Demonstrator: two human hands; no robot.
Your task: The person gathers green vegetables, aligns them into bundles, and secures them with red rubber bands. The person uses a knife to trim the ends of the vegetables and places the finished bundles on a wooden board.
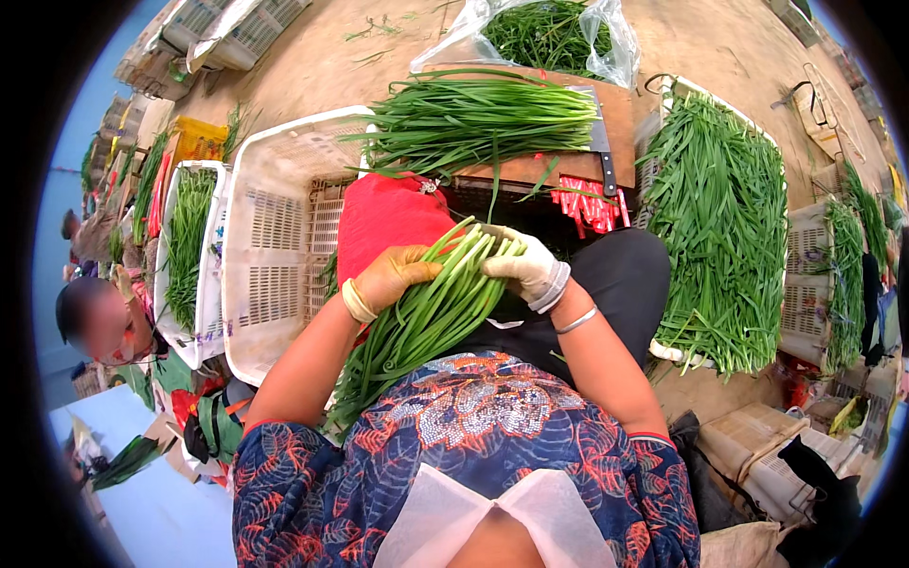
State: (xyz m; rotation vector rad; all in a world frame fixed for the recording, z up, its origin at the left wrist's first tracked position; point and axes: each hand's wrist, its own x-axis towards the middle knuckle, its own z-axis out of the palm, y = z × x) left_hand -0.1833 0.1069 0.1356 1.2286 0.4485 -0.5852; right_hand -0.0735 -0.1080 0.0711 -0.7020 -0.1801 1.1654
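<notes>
A bunch of long green garlic chives (444, 291) lies across my lap, its pale cut ends towards the upper right. My left hand (398, 277), in an orange rubber glove, holds the bunch from the left with the thumb on top. My right hand (522, 266), in a whitish knit glove, grips the stem ends on the right. Beyond my knees, a larger pile of chives (490, 121) rests on a wooden board (618, 135), beside a cleaver (600, 131) with a black handle. Red and white strips (586, 204) hang below the board's near edge.
A mostly bare white plastic crate (266, 213) stands left, a crate heaped with chives (717, 213) right. A clear plastic bag of greens (547, 35) lies beyond the board. A co-worker (99, 319) is at far left, near another crate of chives (188, 241). Crates (760, 447) sit lower right.
</notes>
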